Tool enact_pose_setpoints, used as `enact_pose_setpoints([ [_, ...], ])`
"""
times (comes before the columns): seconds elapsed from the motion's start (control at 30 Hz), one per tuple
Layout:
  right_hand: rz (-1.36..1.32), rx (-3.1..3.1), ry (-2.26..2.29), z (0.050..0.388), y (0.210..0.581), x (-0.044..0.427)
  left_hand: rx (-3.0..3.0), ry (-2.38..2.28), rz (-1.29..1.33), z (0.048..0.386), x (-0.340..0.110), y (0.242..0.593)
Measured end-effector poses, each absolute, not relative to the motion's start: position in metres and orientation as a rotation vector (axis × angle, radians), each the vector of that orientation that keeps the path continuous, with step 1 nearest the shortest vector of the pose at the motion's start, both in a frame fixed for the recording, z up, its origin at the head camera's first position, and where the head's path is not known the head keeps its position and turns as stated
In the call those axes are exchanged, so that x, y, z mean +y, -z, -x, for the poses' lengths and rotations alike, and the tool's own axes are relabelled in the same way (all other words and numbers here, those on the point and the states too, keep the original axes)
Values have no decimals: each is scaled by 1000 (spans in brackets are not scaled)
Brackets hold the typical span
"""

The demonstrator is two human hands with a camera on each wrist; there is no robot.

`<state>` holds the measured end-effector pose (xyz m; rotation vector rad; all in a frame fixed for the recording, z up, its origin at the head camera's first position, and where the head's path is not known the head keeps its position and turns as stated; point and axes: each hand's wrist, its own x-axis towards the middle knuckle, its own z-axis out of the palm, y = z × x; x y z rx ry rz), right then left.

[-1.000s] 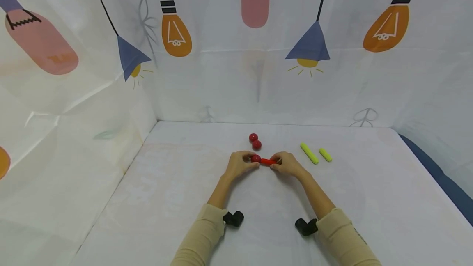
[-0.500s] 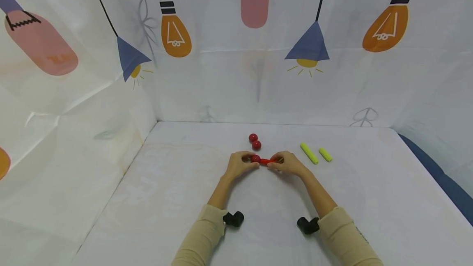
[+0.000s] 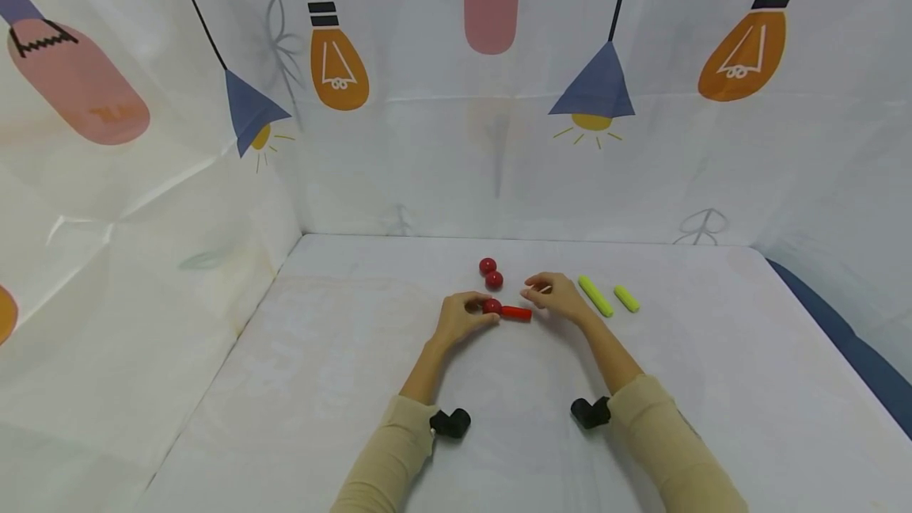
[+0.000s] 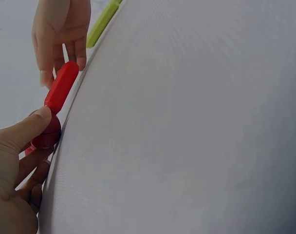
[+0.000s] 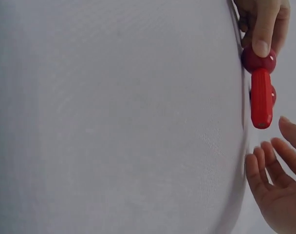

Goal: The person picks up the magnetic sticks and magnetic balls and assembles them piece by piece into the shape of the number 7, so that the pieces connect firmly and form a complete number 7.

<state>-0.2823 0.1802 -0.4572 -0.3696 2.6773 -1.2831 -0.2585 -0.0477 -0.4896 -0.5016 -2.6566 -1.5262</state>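
My left hand (image 3: pixel 459 319) pinches a glossy dark red ball (image 3: pixel 492 306) between thumb and fingers, low over the table or on it. From the ball's right side sticks out a short bright red rod (image 3: pixel 516 313), its narrower end against the ball. Whether the two are joined I cannot tell. In the right wrist view the rod (image 5: pixel 261 100) shows flat facets and a blunt free end. My right hand (image 3: pixel 559 297) is apart from the rod, just beyond its free end, with fingers relaxed and nothing in them (image 5: pixel 279 180).
Two more dark red balls (image 3: pixel 494 281) lie close together behind my left hand. Two yellow-green rods, a longer one (image 3: pixel 595 296) and a shorter one (image 3: pixel 627 298), lie right of my right hand. A printed sheet (image 3: pixel 427 157) hangs behind the white table (image 3: pixel 321 386).
My right hand has let go of the red rod and moved back and slightly right. My left hand still holds the ball in about the same place.
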Motion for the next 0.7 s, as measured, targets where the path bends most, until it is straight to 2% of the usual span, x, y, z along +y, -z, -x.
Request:
enact_pose_setpoints([
  [0.33,407,2689,1351,298,461,171,-2642,1525,504,260,-47,492],
  [0.7,619,2637,1474,312,469,159,-2626,1505,510,259,-47,491],
])
